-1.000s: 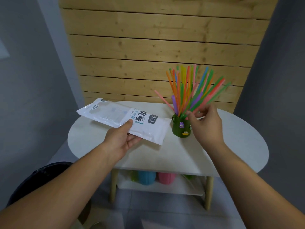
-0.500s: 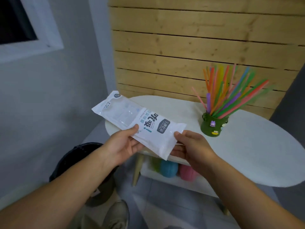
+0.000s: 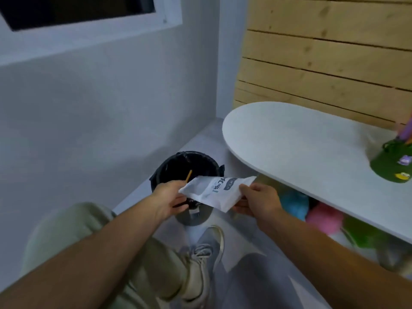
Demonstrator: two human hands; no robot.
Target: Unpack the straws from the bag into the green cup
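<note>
1 bag (image 3: 218, 192), pinched between left hand (image 3: 168, 197) and right hand (image 3: 258, 201); green cup (image 3: 390, 163) half cropped.

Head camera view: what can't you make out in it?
All in the head view:
The straws: cut off by the right edge, so no count.
The bag: opaque, so its inside is hidden; the left hand and right hand cover its ends.
The bin: dark inside, partly behind the bag.
The blue and pink things under the table: blurred, partly hidden by its top.
</note>
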